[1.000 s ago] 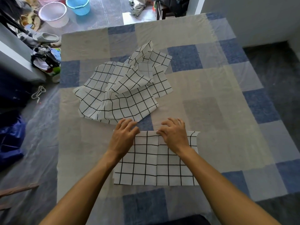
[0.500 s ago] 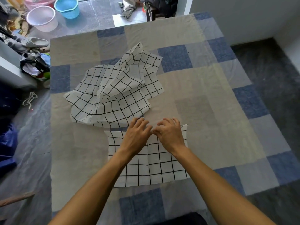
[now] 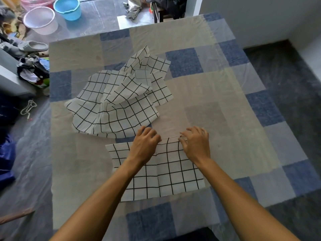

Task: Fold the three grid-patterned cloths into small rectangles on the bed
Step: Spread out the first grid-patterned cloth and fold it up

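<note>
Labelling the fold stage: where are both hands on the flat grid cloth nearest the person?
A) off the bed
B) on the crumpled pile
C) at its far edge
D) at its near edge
C: the left hand and right hand both pinch the far edge of the flat grid cloth, which lifts slightly between them, just short of the crumpled pile.

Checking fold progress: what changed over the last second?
Both hands met at the far edge of the flat white black-grid cloth, then parted; the left hand and right hand now pinch that edge. The crumpled grid-patterned cloths behind stayed put.
</note>
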Tool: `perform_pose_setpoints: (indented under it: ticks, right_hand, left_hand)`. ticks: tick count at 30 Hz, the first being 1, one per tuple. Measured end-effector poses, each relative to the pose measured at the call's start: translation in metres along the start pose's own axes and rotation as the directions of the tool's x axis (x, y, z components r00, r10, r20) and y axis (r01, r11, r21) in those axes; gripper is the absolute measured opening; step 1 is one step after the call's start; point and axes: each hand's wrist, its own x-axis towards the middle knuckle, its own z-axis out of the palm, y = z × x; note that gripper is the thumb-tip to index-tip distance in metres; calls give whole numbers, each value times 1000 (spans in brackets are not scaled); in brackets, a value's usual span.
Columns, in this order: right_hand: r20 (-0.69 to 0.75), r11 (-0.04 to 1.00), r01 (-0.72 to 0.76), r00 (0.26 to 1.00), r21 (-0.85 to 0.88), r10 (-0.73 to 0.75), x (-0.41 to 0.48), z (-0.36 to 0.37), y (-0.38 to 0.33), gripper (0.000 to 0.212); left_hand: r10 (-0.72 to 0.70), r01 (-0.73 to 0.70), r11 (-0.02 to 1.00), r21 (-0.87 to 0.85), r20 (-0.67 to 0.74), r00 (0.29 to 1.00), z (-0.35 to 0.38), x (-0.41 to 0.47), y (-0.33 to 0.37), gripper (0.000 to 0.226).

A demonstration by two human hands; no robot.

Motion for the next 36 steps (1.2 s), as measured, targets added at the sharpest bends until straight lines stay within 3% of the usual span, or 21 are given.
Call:
perform_pose_setpoints:
  ticks: [3, 11, 18, 25, 28, 31, 36]
  right_hand:
    - [-20, 994, 105, 994, 4, -105, 0, -2, -16, 28]
    - [-25, 964, 261, 965, 42, -261, -2, -1, -61, 17]
    - [-95, 969, 244, 965, -22, -245, -6, -18, -77, 14]
    - [-236, 982, 166, 954, -95, -184, -8, -56, -104, 14]
    - [-335, 988, 120, 931, -93, -145, -12, -75, -114, 23]
    - [-445, 993, 107, 888, -48, -117, -14, -92, -121, 30]
    - [-574, 991, 92, 819, 102, -17, -15, -118, -123, 20]
  left_hand:
    - [-5, 5, 1000, -16, -16, 1000, -3, 3, -3, 7]
    - [16, -20, 999, -37, -98, 995, -24, -6, -15, 11]
    - [-92, 75, 986, -146, -114, 989, -51, -23, -26, 16]
    - [-80, 28, 963, -269, -184, 980, -88, -23, -26, 14]
    - [-73, 4, 951, -308, -214, 974, -107, -18, -20, 15]
    - [-86, -3, 946, -324, -260, 962, -132, -10, -11, 14]
    - [-120, 8, 939, -345, -306, 945, -166, 4, 6, 13]
